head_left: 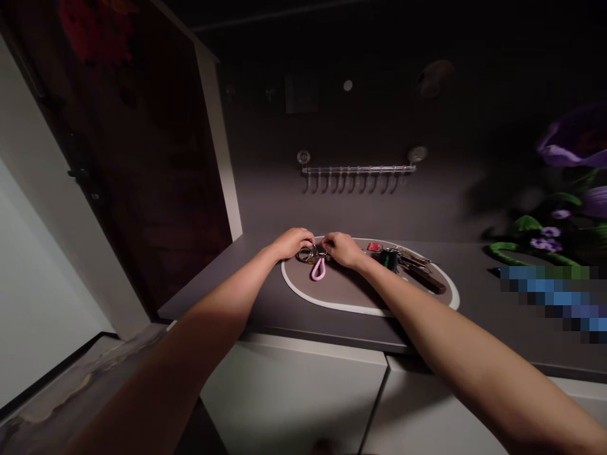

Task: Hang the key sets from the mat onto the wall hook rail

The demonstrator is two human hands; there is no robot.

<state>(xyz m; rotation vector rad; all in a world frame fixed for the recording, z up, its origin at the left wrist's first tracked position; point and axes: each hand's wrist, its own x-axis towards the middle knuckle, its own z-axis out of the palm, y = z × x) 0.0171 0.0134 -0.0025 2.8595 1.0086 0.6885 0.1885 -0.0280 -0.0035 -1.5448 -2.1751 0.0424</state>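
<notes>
My left hand point(294, 242) has its fingers closed on a metal key ring point(307, 254) above the left end of an oval mat point(341, 308) with a white rim. Just to the right, my right hand point(342, 248) pinches metal pieces, perhaps keys, joined to the same bunch; its fingertips partly hide them. A pink loop strap point(318, 270) hangs or lies below, between the hands. On the mat's right half are a red item point(374, 247), a dark object with green lettering point(389, 260), and a brown elongated object point(429, 280) beside metal pieces.
A clear rail with hooks point(359, 169) is fixed to the wall behind the mat. Purple flowers point(546, 239) with green leaves stand on the counter point(478, 316) at the right. A dark door point(156, 164) is at the left, and white cabinets point(303, 385) are below the counter.
</notes>
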